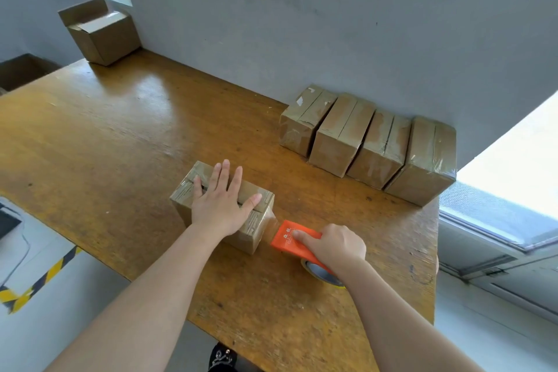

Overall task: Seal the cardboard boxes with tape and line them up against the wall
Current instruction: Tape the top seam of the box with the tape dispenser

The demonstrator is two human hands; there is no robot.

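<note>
Orange tape dispenser [294, 240], gripped by the right hand [335, 246], sits just off the box [256, 222] at its near-right end. The left hand [222, 205] presses flat on top, fingers spread. The box's seam runs lengthwise, away from the dispenser. Beyond the box, sealed boxes [362, 142] line the wall [332, 24].

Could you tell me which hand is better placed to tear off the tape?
Right hand: it grips the tape dispenser beside the box, while the left hand lies flat on top.

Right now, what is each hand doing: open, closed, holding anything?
Left hand: open, fingers spread flat, pressing on the cardboard box.
Right hand: closed around the orange tape dispenser.
</note>
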